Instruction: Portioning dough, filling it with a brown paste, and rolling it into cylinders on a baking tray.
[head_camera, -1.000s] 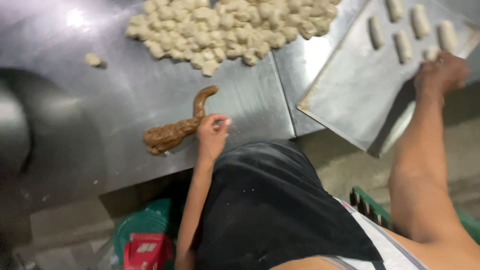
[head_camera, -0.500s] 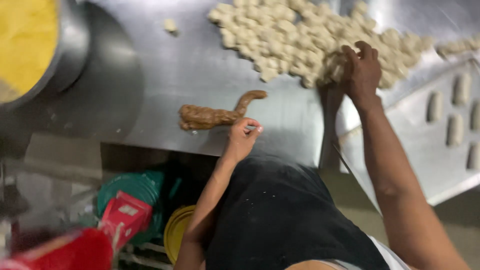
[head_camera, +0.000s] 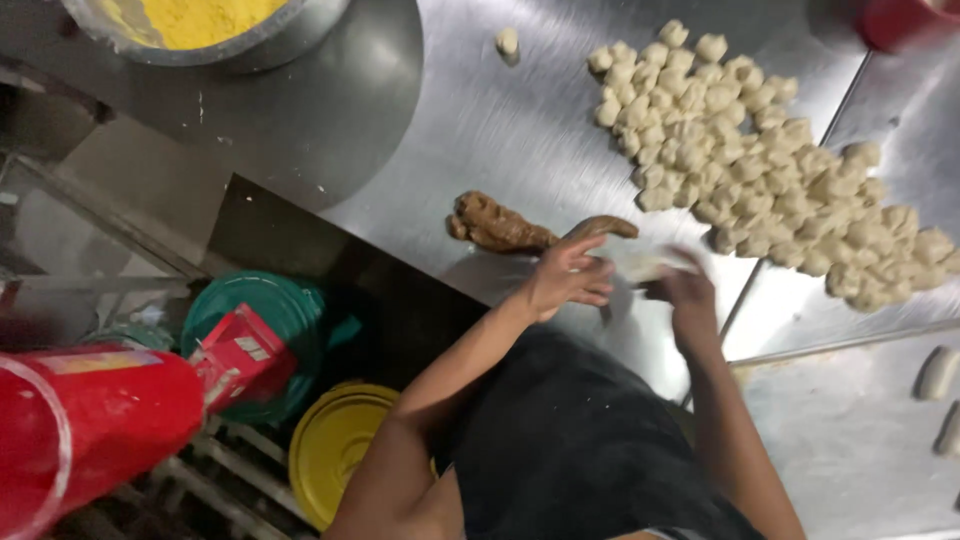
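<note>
Nearest, below the bench edge, sit a red container (head_camera: 90, 420), a green lid (head_camera: 255, 335) and a yellow lid (head_camera: 335, 450). Just above them the left hand (head_camera: 565, 280) and right hand (head_camera: 685, 290) meet over the steel bench (head_camera: 480, 120), a pale dough piece (head_camera: 640, 266) pressed between them — the motion blur hides how firmly the fingers close, though both palms seem to grasp it. Touching the left fingertips' far side lies a brown filling lump (head_camera: 510, 228). Beyond spreads the heap of dough pieces (head_camera: 760, 170), one stray piece (head_camera: 508, 41) apart, and a bowl of yellow powder (head_camera: 200, 18). Working this close to the edge, the piece could slip from the palms and drop among the lids — or pick up brown smears from the lump beside it.
</note>
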